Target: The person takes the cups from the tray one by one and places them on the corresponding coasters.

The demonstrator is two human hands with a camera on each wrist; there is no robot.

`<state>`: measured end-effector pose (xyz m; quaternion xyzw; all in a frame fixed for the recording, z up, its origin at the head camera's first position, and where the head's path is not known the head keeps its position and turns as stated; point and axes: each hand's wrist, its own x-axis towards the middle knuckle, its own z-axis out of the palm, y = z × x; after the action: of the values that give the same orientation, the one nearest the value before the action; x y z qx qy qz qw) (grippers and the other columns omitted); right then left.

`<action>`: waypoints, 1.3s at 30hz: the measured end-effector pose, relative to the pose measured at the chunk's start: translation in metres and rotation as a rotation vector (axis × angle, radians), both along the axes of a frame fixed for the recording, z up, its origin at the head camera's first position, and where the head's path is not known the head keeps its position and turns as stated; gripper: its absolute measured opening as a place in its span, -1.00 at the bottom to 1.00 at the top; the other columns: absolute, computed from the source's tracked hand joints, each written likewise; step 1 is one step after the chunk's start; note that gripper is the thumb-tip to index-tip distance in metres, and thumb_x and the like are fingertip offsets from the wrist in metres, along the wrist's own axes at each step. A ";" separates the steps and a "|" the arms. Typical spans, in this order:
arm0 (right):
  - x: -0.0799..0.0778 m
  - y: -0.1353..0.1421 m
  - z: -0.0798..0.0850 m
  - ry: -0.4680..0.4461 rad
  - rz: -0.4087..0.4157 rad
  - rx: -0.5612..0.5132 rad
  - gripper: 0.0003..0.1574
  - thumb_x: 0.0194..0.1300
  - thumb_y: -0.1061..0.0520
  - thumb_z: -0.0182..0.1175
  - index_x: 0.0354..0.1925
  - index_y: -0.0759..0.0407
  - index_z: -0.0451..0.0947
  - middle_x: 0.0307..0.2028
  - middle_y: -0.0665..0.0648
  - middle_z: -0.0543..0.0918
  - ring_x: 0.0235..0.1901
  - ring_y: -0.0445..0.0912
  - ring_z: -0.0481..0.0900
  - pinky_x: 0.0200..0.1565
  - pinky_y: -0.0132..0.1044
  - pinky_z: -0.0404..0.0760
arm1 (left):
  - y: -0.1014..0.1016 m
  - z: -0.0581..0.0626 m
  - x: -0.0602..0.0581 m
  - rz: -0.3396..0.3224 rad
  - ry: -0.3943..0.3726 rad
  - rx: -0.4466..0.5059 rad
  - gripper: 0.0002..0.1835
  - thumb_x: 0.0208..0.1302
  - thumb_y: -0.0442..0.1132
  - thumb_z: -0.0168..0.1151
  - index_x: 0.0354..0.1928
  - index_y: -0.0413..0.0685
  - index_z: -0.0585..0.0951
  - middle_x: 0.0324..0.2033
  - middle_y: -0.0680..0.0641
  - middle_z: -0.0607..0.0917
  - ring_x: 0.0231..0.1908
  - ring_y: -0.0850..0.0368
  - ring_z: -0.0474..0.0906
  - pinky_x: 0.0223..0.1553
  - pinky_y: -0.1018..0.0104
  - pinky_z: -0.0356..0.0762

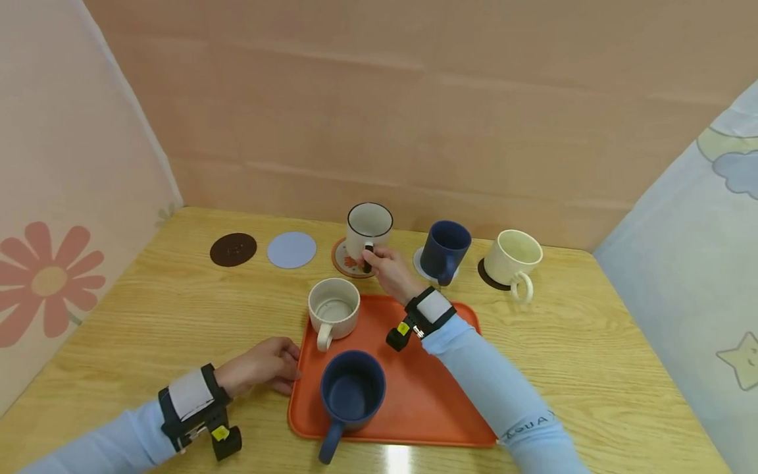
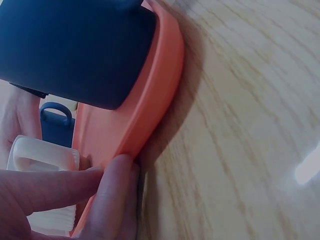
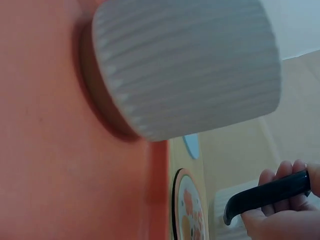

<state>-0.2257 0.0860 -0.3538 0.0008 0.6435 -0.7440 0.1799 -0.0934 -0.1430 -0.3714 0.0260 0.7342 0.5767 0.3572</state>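
My right hand (image 1: 395,271) pinches the black handle (image 3: 270,196) of a white mug (image 1: 368,230) with a dark rim. The mug is over a round patterned coaster (image 3: 189,210), and a gap shows between them in the right wrist view. At the left edge of an orange tray (image 1: 414,401), my left hand (image 1: 266,365) pinches the rim between thumb and fingers (image 2: 114,190). A cream ribbed mug (image 1: 334,306) stands on the tray's far left corner. Nearer me on the tray is a dark blue mug (image 1: 353,388), its handle pointing over the front edge.
Right of the patterned coaster, a tall blue mug (image 1: 447,250) stands on a pale coaster and a cream mug (image 1: 514,257) on a dark one. To the left lie a brown coaster (image 1: 233,249) and a light blue coaster (image 1: 291,249). Fabric walls enclose the wooden table (image 1: 592,368).
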 end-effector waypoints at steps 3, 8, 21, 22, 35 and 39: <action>-0.002 -0.002 -0.004 0.007 -0.010 -0.001 -0.68 0.37 0.29 -0.10 -0.09 0.61 0.30 -0.31 0.14 0.41 -0.19 -0.04 0.24 -0.10 -0.25 0.15 | 0.000 0.000 0.001 0.004 0.003 -0.011 -0.70 0.08 -0.50 0.07 -0.13 -0.51 0.31 -0.40 -0.19 0.52 -0.45 0.09 0.52 -0.36 0.19 0.61; -0.005 -0.005 -0.007 -0.007 -0.013 -0.012 -0.65 0.37 0.28 -0.10 -0.07 0.62 0.30 -0.35 0.11 0.43 -0.24 -0.05 0.26 -0.16 -0.28 0.15 | 0.000 0.001 0.001 0.003 -0.001 -0.012 -0.68 0.08 -0.49 0.07 -0.12 -0.51 0.31 -0.39 -0.19 0.52 -0.45 0.09 0.53 -0.36 0.19 0.61; -0.012 -0.009 -0.014 -0.032 -0.019 0.002 -0.66 0.37 0.29 -0.10 -0.06 0.61 0.32 -0.31 0.11 0.43 -0.19 -0.08 0.30 -0.10 -0.30 0.26 | -0.002 -0.004 -0.002 -0.015 -0.011 0.001 -0.68 0.09 -0.47 0.06 -0.11 -0.49 0.31 -0.39 -0.18 0.51 -0.44 0.09 0.54 -0.35 0.19 0.61; -0.012 -0.009 -0.015 -0.028 -0.018 0.010 -0.66 0.37 0.29 -0.10 -0.06 0.62 0.32 -0.31 0.10 0.43 -0.19 -0.08 0.30 -0.11 -0.31 0.26 | -0.002 -0.004 -0.002 -0.016 -0.008 0.001 -0.68 0.09 -0.47 0.07 -0.11 -0.49 0.32 -0.40 -0.18 0.51 -0.44 0.10 0.54 -0.35 0.19 0.61; -0.011 -0.005 -0.006 0.026 0.092 0.152 -0.63 0.37 0.27 -0.09 -0.04 0.61 0.35 -0.11 0.32 0.44 -0.09 0.03 0.32 0.02 -0.21 0.31 | -0.002 -0.002 -0.002 -0.017 -0.005 0.000 -0.68 0.09 -0.47 0.08 -0.11 -0.50 0.31 -0.39 -0.19 0.52 -0.43 0.09 0.54 -0.35 0.19 0.61; -0.008 -0.002 -0.001 0.115 0.174 0.327 -0.61 0.33 0.24 -0.01 0.00 0.56 0.40 0.01 0.38 0.45 -0.01 0.10 0.36 0.09 -0.07 0.36 | -0.001 -0.001 -0.002 -0.016 -0.004 -0.007 -0.69 0.09 -0.47 0.07 -0.12 -0.50 0.32 -0.39 -0.19 0.52 -0.43 0.09 0.54 -0.35 0.19 0.61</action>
<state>-0.2332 0.0842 -0.3544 -0.0683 0.7627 -0.6100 0.2039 -0.0950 -0.1443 -0.3725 0.0293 0.7352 0.5715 0.3634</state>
